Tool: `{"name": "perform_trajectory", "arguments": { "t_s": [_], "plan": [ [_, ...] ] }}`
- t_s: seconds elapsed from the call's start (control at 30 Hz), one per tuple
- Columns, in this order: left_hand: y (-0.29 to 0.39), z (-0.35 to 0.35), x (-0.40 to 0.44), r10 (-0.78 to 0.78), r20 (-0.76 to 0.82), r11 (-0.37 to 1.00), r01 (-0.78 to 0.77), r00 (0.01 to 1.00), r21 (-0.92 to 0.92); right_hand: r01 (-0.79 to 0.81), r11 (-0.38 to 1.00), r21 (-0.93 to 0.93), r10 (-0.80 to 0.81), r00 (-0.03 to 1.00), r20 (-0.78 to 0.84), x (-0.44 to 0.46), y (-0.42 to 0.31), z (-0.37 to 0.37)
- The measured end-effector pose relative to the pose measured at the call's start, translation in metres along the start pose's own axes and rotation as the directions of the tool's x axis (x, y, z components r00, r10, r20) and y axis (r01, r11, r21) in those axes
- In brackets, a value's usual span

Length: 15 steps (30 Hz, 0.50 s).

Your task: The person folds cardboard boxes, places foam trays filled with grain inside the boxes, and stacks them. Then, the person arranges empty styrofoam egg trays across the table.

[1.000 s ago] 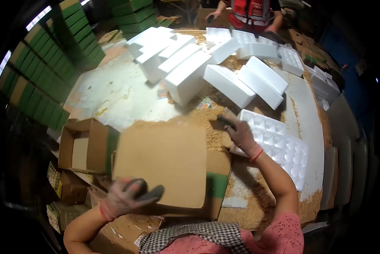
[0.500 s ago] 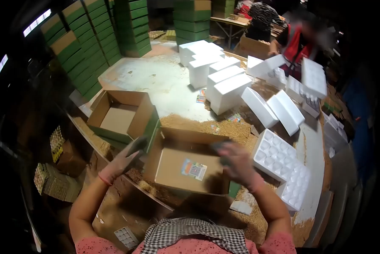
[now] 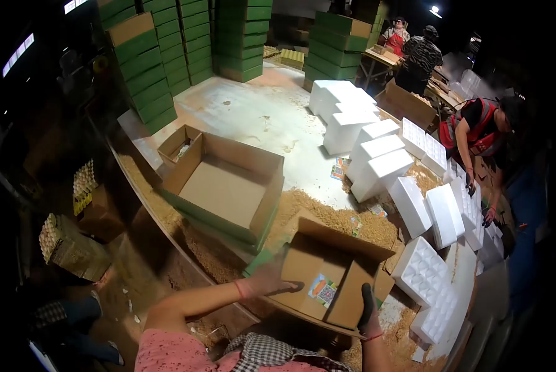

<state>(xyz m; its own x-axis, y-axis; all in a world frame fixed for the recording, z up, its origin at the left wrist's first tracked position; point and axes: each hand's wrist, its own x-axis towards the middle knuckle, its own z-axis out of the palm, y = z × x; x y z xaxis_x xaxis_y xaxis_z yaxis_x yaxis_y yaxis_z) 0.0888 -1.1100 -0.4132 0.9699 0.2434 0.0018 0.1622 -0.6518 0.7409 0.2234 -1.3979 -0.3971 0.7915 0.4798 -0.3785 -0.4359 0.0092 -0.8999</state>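
An open cardboard box (image 3: 303,263), brown inside with green outside, sits in front of me. A colourful printed card with a QR code (image 3: 322,290) lies on its bottom. A brown panel slants across its right part. My left hand (image 3: 264,283), partly blurred, grips the left near wall, its dark-tipped thumb over the rim. My right hand (image 3: 370,316), in a dark glove, is closed on the right near corner, thumb up along the wall. Beyond my left hand stands a larger open green-and-brown box (image 3: 225,192).
White foam blocks (image 3: 377,155) stand in a row across the table (image 3: 253,118). Foam trays with round hollows (image 3: 422,270) lie at right. Loose husks (image 3: 309,208) cover the table nearby. Green box stacks (image 3: 145,74) rise at back left. A co-worker in a red vest (image 3: 482,127) handles foam trays.
My hands, apart beside the box before, are now on its walls. A panel now slants inside the box. The view has swung left, and the co-worker bends over the foam trays.
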Motion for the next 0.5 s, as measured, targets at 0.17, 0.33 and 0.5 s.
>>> {"name": "perform_trajectory", "arguments": {
  "t_s": [0.17, 0.33, 0.5],
  "plan": [
    [-0.007, -0.063, 0.007, 0.309, -0.085, 0.901, -0.320, 0.947, -0.293, 0.003, 0.883, 0.470, -0.029, 0.998, 0.048, 0.012, -0.048, 0.017],
    [-0.179, -0.161, -0.062, -0.239, -0.733, 0.587, -0.507, 0.636, -0.631, 0.074, 0.855, 0.513, -0.227, 0.944, 0.241, 0.056, -0.089, 0.090],
    [-0.213, -0.178, -0.040, -0.042, -0.699, 0.734, -0.453, 0.714, -0.507, -0.082, 0.962, 0.261, -0.043, 0.897, 0.441, 0.101, -0.083, 0.210]
  ]
}}
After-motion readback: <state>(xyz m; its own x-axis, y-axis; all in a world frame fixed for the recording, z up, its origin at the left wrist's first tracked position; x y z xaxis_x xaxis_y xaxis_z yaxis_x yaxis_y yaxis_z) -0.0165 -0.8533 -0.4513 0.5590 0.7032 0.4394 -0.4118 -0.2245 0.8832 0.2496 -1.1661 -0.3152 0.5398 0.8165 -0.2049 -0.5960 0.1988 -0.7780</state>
